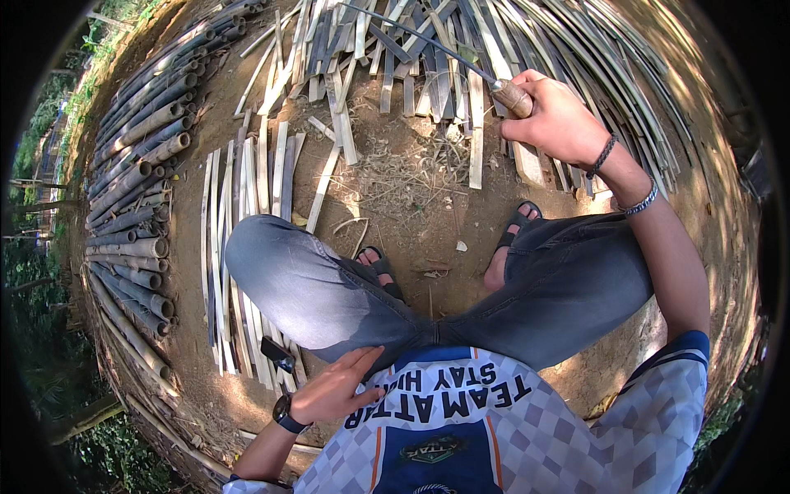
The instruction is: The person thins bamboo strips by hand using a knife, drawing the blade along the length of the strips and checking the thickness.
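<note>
My right hand (553, 117) is raised over the ground at the upper right, its fingers wrapped round the wooden handle (515, 100) of a long, thin-bladed knife (428, 41). The dark blade points away to the upper left, above a heap of split bamboo strips (395, 49). Low on the left, my left hand (339, 387) rests against my shirt and upper thigh, with fingers stretched out and nothing held. A dark phone-like object (278, 354) lies close to that hand, on bamboo strips (247, 272) laid side by side.
Whole bamboo poles (136, 185) lie stacked along the left. More long strips (609, 74) spread over the far right. Thin shavings (411, 169) litter the brown dirt ground (444, 214) between my sandalled feet. My bent knees (280, 263) flank that ground.
</note>
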Demonstrator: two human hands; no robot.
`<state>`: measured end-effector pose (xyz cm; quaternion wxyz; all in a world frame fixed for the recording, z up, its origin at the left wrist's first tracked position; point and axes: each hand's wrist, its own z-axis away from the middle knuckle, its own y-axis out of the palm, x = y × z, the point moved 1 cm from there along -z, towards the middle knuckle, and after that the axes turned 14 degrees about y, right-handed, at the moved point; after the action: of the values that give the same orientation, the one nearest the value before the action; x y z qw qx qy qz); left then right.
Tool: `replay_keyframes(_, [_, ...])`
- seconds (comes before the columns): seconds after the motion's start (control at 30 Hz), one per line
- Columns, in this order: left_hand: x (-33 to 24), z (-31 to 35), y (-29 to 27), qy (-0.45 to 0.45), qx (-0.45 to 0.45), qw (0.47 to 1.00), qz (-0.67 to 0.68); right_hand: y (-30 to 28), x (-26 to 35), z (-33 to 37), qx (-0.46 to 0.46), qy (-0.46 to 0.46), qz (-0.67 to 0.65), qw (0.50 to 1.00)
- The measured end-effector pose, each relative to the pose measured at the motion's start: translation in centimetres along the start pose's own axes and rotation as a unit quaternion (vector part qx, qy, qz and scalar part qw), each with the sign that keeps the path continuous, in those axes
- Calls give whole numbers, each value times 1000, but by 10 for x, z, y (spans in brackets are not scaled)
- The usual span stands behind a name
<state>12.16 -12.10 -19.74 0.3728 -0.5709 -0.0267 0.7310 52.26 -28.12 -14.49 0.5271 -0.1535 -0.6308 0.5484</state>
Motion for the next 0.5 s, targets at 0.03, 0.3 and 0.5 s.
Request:
replay_keyframes(0.03, [-1, -1, 6, -8, -9, 1000, 5, 0, -4, -1, 10, 0, -17, 1000])
replay_keyframes(0.3, [27, -73, -42, -28, 21, 989, 147, -3, 11, -12, 77, -3, -38, 996])
replay_keyframes(0.5, [53, -76, -6, -84, 72, 970, 216, -14, 15, -20, 102, 36, -103, 989])
